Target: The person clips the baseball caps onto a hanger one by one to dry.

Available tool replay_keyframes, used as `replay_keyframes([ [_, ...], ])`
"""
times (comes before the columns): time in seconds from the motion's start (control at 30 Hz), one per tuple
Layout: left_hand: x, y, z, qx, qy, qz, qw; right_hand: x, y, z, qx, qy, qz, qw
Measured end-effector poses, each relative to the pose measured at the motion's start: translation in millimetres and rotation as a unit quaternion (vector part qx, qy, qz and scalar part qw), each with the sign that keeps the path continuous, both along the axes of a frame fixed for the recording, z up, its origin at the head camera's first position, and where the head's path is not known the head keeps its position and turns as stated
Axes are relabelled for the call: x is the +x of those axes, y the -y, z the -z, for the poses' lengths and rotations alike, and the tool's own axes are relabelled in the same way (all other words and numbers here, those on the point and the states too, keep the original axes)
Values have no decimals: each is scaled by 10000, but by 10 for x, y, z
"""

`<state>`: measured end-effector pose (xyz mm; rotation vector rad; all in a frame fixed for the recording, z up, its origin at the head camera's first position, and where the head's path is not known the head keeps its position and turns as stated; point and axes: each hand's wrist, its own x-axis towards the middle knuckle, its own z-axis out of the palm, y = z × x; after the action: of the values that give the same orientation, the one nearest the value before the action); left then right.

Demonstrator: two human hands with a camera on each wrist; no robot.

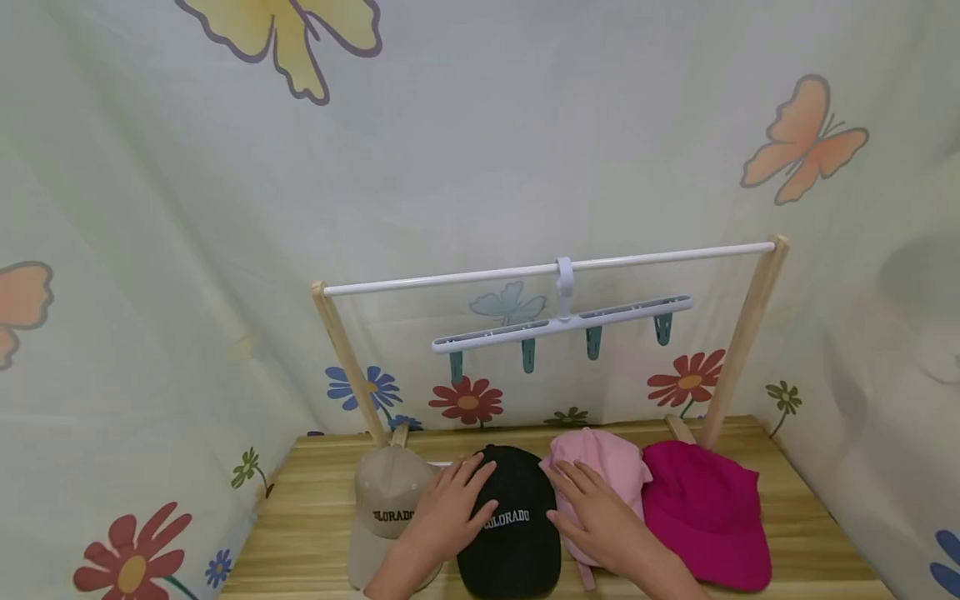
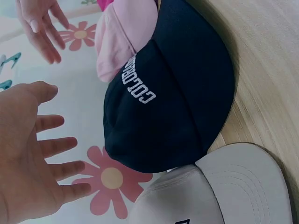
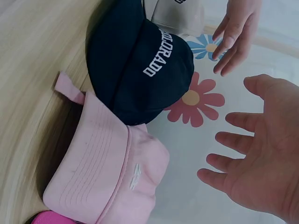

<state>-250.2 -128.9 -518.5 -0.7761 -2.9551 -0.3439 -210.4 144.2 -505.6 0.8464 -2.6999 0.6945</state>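
Clock directions I am reading from the head view, the black cap [image 1: 513, 558] being the dial's centre. The black cap is lying on the table [image 1: 277, 521], brim toward 6 o'clock, its white COLORADO lettering facing me.

Hands: I am seeing the left hand [image 1: 446, 510] hovering at the cap's 10 o'clock side and the right hand [image 1: 603, 521] hovering at its 3 o'clock side. They are standing apart, palms facing the cap, fingers spread and gripping nothing. In both wrist views a gap is showing between fingertips and black cap. From the head view alone, the hands are overlapping the caps.

Neighbours: the beige cap [image 1: 386, 479] with dark lettering is lying at 9 o'clock, next to the black one, the left hand partly covering it. The pink cap [image 1: 618, 467] is sitting at 2 o'clock, just beside the black cap and partly behind the right hand; its strap [image 3: 70, 88] is poking out near the brim. The magenta cap [image 1: 705, 521] is lying at 3 o'clock, beyond the pink one.

Toward 12 o'clock, the rack [image 1: 660, 258] is standing, its white rod carrying a hanger [image 1: 562, 321]. Four green clips [image 1: 528, 356] are dangling below the hanger.
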Motion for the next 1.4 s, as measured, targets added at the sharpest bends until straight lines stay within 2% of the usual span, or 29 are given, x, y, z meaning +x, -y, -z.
replay_keyframes([
  [0.2, 30, 10, -16, 32, 74, -59, 9999, -4, 21, 22, -155, 372, 66, 9992],
  [0.5, 22, 10, -17, -21, -177, -116, 9998, -2, 41, 14, -238, 487, 90, 9985],
  [0.7, 30, 31, 10, -27, -147, -111, 9998, 15, 42, 30, -180, 646, 82, 9977],
  [1.13, 41, 56, 35, 8, -31, -234, 9997, -17, 75, 61, -313, 695, -35, 9971],
  [1.4, 20, 45, 40, 12, -169, -192, 9997, -81, 88, 138, -320, 483, 42, 9983],
])
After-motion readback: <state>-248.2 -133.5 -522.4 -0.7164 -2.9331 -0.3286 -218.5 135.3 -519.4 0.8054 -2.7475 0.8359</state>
